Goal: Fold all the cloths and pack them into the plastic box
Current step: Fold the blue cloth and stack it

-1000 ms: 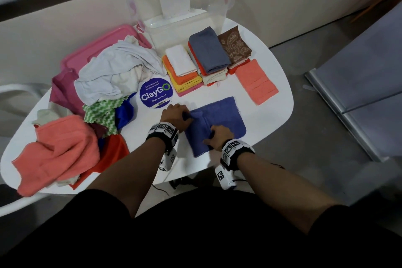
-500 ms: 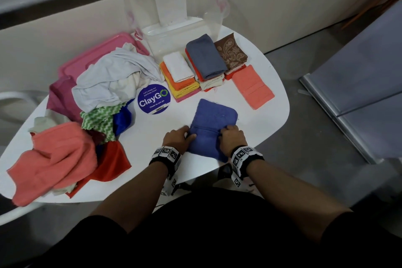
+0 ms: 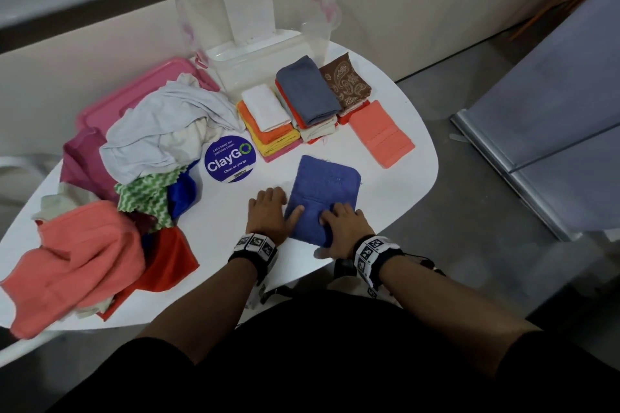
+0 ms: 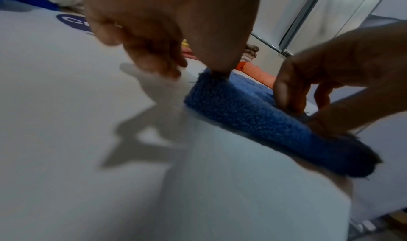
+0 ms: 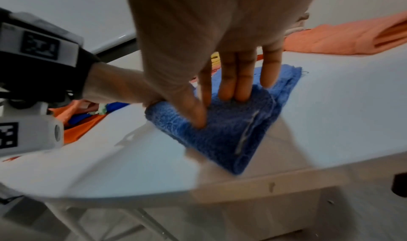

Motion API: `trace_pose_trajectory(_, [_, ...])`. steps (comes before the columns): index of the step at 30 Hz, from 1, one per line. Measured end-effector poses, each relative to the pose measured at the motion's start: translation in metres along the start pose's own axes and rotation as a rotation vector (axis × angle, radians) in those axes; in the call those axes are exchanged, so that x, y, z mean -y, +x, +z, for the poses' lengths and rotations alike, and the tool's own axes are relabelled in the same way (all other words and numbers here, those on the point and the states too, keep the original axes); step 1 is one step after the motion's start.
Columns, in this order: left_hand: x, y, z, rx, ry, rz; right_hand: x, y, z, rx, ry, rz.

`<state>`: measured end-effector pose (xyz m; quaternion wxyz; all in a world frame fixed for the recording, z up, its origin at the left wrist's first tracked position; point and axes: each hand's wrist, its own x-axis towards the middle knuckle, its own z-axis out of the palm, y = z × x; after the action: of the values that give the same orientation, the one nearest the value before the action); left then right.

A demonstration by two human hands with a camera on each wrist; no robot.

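A blue terry cloth (image 3: 323,184), folded into a narrow rectangle, lies near the front edge of the white table (image 3: 218,231). My left hand (image 3: 281,203) rests beside its left edge, and only the thumb presses on the cloth (image 4: 242,115); the other fingers (image 4: 152,53) hang loosely over the table. My right hand (image 3: 327,233) lays straight fingers (image 5: 235,88) on top of the cloth (image 5: 231,140) and sets its thumb against the near fold, pinching that end. The clear plastic box (image 3: 261,74) stands open at the back of the table.
Stacks of folded cloths (image 3: 292,117) and one folded salmon cloth (image 3: 380,132) lie in front of the box. A heap of unfolded cloths (image 3: 161,134) covers the left side, over a pink lid (image 3: 134,97). A round ClayGo sticker (image 3: 229,157) sits mid-table.
The blue cloth has gone from a wide spread to a narrow folded rectangle. Both hands have drawn back to its near end.
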<state>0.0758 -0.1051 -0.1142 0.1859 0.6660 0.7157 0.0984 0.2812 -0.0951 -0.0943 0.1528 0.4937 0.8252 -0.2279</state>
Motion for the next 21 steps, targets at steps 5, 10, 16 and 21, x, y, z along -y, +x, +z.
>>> trace_pose_trajectory(5, [0.017,-0.013,0.002,0.160,0.070,0.519,0.009,0.006,-0.002,-0.028,-0.105,0.024])
trace_pose_trajectory(10, [0.024,-0.002,-0.004,0.227,0.084,0.450,0.003,0.012,-0.016,-0.082,0.108,0.096])
trace_pose_trajectory(16, [0.002,0.025,-0.019,0.262,-0.158,0.030,-0.023,0.020,-0.039,-0.174,0.630,0.305])
trace_pose_trajectory(21, [-0.008,0.046,-0.015,0.294,-0.184,-0.097,-0.053,0.031,-0.042,-0.061,0.831,0.301])
